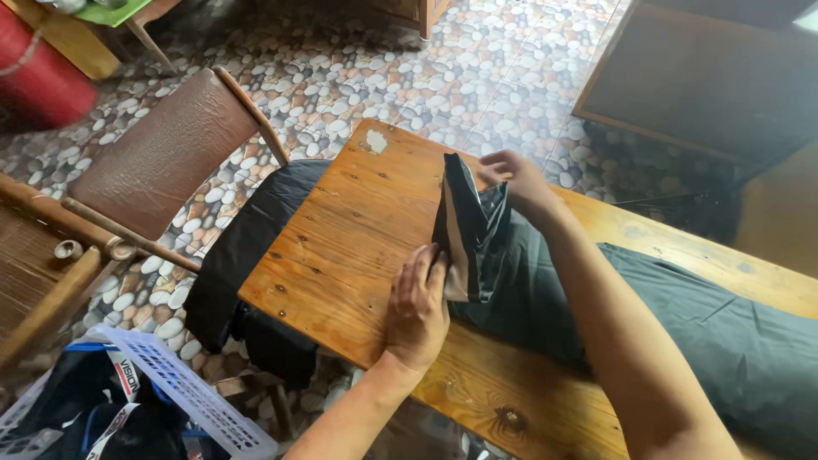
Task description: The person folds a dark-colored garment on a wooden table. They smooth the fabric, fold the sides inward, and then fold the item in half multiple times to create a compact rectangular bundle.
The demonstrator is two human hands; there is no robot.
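Left hand presses dark folded garment; right hand lifts its edge.

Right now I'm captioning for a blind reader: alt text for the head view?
Two bare hands fold a dark garment on a wooden table: left hand presses it flat, right hand lifts its edge. A chair and laundry basket stand nearby.
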